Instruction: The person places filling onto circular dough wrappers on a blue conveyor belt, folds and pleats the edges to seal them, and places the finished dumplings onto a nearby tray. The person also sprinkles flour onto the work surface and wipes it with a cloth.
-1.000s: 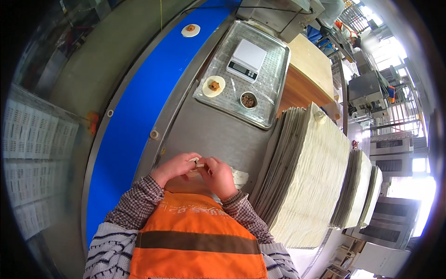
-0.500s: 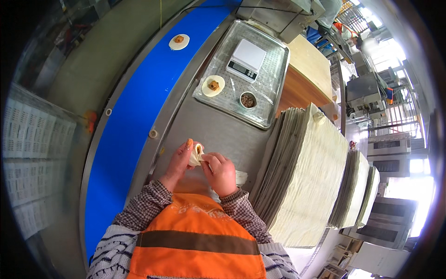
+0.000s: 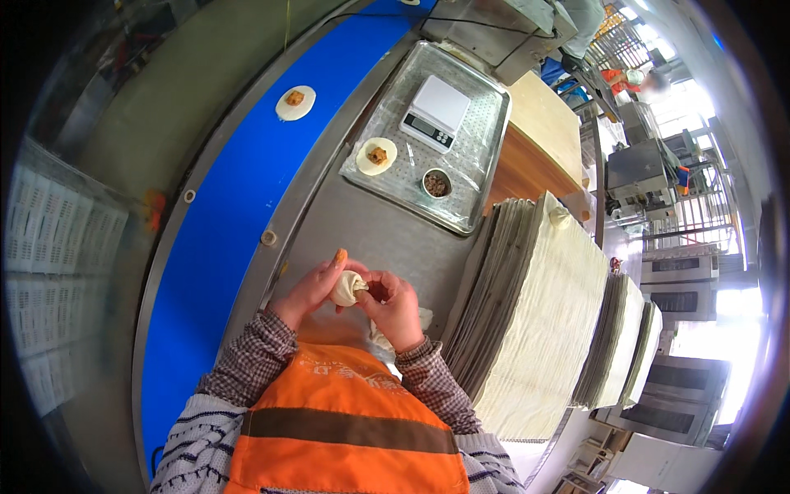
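Between my two hands is a round, pleated bun (image 3: 346, 290) of pale dough. My left hand (image 3: 315, 288) cups it from the left, with the thumb, smeared orange, pointing up. The fingers of my right hand (image 3: 393, 305) pinch the gathered dough at its top. Farther ahead, a flat dough round with orange-brown filling (image 3: 376, 156) lies on a perforated metal tray (image 3: 383, 191). Another filled dough round (image 3: 295, 103) rests on the blue conveyor belt (image 3: 239, 189) to the left. A small metal cup of brown filling (image 3: 436, 183) stands on the tray.
A white digital scale (image 3: 441, 103) sits on the tray. To my right rises a tall stack of cloth-covered sheets (image 3: 543, 321), with more stacks behind. A wooden block (image 3: 539, 136) stands beyond the tray. At the far upper right is a person in orange (image 3: 615, 80).
The dough's opening has been drawn together into pleats under my right fingers. On the belt, the filled round has come nearer, and another round shows at the far end.
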